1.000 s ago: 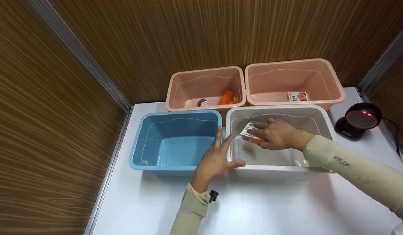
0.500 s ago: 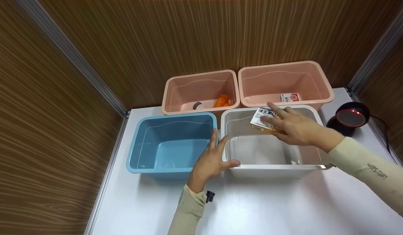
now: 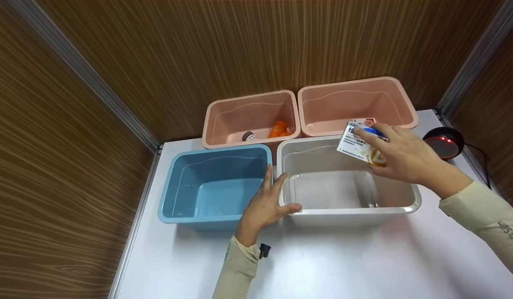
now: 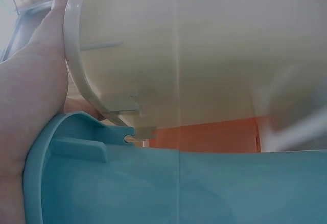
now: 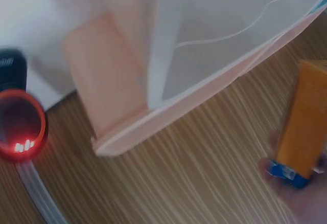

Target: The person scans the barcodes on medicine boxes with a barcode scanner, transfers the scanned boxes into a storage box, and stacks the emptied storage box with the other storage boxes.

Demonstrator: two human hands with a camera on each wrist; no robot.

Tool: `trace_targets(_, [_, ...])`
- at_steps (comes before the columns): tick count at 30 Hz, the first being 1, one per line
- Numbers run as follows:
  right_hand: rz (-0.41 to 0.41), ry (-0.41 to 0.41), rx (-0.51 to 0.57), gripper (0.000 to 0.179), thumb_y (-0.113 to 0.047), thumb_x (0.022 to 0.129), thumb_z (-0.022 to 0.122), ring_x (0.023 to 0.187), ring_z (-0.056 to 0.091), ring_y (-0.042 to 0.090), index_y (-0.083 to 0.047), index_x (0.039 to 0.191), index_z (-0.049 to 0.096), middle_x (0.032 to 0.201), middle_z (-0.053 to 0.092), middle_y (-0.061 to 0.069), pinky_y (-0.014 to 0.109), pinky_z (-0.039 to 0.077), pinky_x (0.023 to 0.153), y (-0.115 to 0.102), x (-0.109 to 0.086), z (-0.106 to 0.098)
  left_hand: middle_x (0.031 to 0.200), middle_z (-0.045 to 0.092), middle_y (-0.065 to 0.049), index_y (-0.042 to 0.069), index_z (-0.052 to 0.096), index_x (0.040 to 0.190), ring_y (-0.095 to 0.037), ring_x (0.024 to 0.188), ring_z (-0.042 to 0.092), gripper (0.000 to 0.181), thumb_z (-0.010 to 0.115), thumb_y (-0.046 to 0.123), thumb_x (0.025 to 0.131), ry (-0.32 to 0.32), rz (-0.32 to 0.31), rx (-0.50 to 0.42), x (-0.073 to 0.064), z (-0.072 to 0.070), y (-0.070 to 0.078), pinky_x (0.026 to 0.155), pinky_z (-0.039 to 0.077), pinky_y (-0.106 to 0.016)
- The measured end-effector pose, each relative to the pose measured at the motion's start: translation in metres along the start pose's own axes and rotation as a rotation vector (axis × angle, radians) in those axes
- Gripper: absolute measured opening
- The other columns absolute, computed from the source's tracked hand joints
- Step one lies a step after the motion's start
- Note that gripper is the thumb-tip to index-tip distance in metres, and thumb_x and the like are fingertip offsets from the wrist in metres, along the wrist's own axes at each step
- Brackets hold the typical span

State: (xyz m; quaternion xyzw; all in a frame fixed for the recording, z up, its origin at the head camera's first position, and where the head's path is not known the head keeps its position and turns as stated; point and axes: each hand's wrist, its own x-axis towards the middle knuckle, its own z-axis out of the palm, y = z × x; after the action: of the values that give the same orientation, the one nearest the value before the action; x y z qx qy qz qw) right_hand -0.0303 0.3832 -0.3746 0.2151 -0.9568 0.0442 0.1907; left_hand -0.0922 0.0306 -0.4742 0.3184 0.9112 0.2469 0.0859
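Observation:
My right hand (image 3: 406, 153) grips a small white, blue and yellow medicine box (image 3: 358, 143) above the right part of the white bin (image 3: 348, 211). The right wrist view shows the box's orange side (image 5: 302, 121) with fingers curled at its blue end. My left hand (image 3: 262, 209) rests with spread, straight fingers across the neighbouring rims of the white bin and the blue bin (image 3: 215, 219). In the left wrist view the left hand (image 4: 36, 81) lies against both rims. No item shows inside the white or blue bin.
Behind stand two pink bins; the left one (image 3: 248, 99) holds orange bottles (image 3: 278, 129) and a dark-capped bottle (image 3: 250, 136). A small white-and-red box (image 3: 369, 122) lies in the right pink bin (image 3: 348, 85). A black scanner (image 3: 444, 143) with red lights stands at the right.
My right hand has lifted the medicine box up out of the white bin and carried it right, turning its printed face into view. The left hand keeps its place on the rims.

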Motion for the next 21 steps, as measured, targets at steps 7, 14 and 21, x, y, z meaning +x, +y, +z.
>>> trace_targets(7, [-0.028, 0.062, 0.023, 0.113, -0.017, 0.062, 0.089, 0.097, 0.044, 0.036, -0.009, 0.151, 0.020, 0.131, 0.044, 0.022, 0.048, 0.043, 0.075, 0.001, -0.007, -0.002, 0.156, -0.018, -0.006, 0.034, 0.013, 0.152, -0.035, 0.133, 0.032, 0.102, 0.046, 0.084, 0.069, -0.011, -0.015, -0.002, 0.000, 0.000, -0.002, 0.092, 0.044, -0.044])
trace_targets(14, [0.042, 0.057, 0.077, 0.079, 0.000, 0.070, 0.077, 0.095, 0.048, 0.033, -0.003, 0.138, 0.038, 0.113, 0.050, 0.020, 0.048, 0.044, 0.080, 0.005, -0.015, -0.004, 0.156, -0.017, -0.007, 0.032, 0.014, 0.152, -0.036, 0.132, 0.033, 0.101, 0.049, 0.080, 0.071, -0.008, 0.001, -0.012, 0.000, 0.001, -0.002, 0.093, 0.044, -0.045])
trace_targets(21, [0.002, 0.114, 0.042, 0.047, -0.007, 0.065, 0.072, 0.079, 0.052, 0.031, -0.007, 0.106, 0.049, 0.101, 0.050, 0.016, 0.043, 0.045, 0.064, 0.004, -0.017, -0.005, 0.156, -0.015, -0.008, 0.025, 0.018, 0.152, -0.038, 0.131, 0.034, 0.101, 0.051, 0.078, 0.073, -0.001, 0.021, -0.021, -0.001, 0.000, 0.000, 0.088, 0.046, -0.046])
